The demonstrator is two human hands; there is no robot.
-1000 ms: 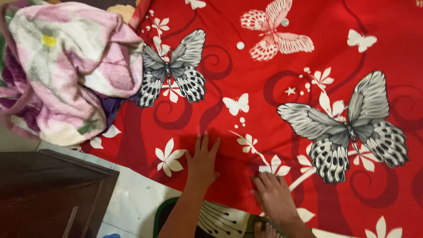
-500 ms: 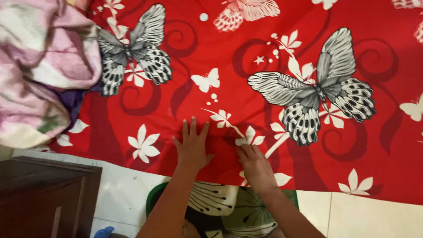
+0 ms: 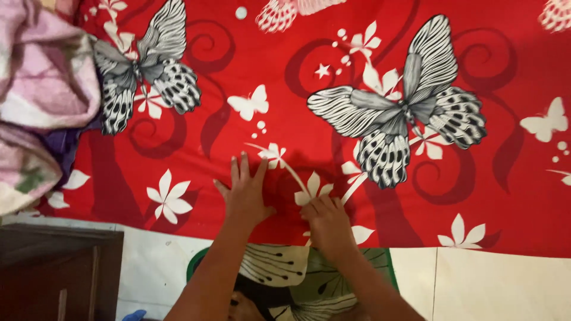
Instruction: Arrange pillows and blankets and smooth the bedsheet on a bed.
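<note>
Both hands sit on the red butterfly-print bedsheet [image 3: 285, 71], near its bottom edge: left hand [image 3: 245, 193] flat, fingers spread, right hand [image 3: 326, 221] curled, fingertips pressing the cloth. Off to the left, a crumpled pink floral blanket [image 3: 41, 101] lies on the sheet, with a dark wooden cabinet [image 3: 56, 267] below it.

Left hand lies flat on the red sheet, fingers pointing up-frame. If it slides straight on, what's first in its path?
The left hand lies flat on the red sheet. Straight ahead is only flat cloth, first the small white butterfly print. No object blocks it as far as the frame shows.
</note>
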